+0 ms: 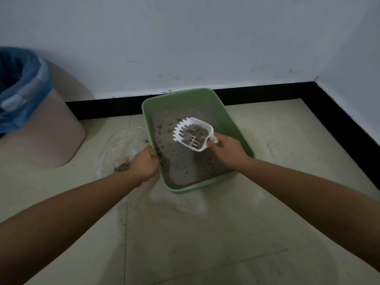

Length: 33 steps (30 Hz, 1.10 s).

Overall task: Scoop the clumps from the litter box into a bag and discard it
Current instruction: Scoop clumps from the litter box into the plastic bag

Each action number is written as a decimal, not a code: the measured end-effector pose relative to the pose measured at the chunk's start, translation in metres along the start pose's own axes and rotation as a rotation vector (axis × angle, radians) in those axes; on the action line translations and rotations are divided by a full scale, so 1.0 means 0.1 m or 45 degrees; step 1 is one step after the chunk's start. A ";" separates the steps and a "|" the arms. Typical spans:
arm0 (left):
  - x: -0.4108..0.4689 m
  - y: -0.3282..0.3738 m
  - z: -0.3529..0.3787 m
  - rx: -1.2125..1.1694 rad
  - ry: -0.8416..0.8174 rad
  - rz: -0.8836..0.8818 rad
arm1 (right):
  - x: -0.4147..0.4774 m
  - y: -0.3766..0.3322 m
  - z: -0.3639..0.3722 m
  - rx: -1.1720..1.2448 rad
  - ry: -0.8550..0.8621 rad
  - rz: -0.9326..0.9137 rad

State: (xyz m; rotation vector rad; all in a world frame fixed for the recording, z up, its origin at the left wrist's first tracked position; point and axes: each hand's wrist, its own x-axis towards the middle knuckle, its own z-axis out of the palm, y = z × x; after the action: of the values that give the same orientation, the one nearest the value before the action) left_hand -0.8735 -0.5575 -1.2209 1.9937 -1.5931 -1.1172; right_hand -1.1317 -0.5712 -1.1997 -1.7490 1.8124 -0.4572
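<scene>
Hands at the green litter box (183,99): the left hand (145,163) grips its 9 o'clock rim, and the right hand (226,150) curls round the scoop (185,126) handle.
The white scoop holds grey clumps (194,131) above the litter, at the right hand's 10 o'clock. A clear bag (120,145) lies on the floor at the left hand's 10 o'clock, just beside the box.

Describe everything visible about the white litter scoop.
The scoop looks like white plastic, with a toothed front edge and slots in its floor. It carries a heap of grey-brown clumps. The right hand grips its short handle, holding it over the litter inside the green litter box, teeth pointing away and left.
</scene>
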 end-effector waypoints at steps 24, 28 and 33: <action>-0.06 -0.03 -0.10 -0.230 -0.152 -0.057 | -0.18 -0.06 0.20 -0.360 -0.398 -0.136; -0.05 -0.03 -0.10 -0.230 -0.141 -0.056 | -0.18 -0.07 0.18 -0.329 -0.407 -0.157; -0.02 -0.06 -0.09 -0.244 -0.133 -0.066 | -0.15 -0.09 0.16 -0.309 -0.470 -0.141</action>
State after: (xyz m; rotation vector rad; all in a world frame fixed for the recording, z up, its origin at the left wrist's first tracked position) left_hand -0.8626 -0.5554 -1.2183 1.8890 -1.4302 -1.3589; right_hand -1.1154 -0.5551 -1.2044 -1.9512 1.5616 0.0498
